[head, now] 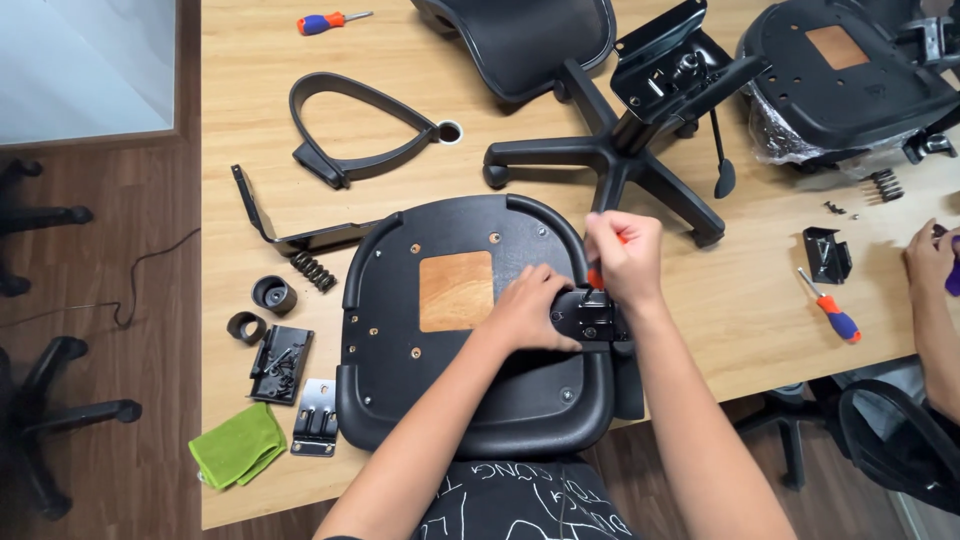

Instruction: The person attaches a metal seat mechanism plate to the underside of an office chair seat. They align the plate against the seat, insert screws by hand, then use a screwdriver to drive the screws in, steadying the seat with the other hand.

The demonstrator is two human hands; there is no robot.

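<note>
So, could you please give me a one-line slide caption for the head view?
Left hand steadies a bracket on an upturned seat; right hand grips a screwdriver above it.

Matt blk plastic seat pan [400, 340], wood insert [456, 291]

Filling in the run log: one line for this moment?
left hand: steadies black bracket | right hand: grips screwdriver upright over bracket | upturned chair seat on table
</note>
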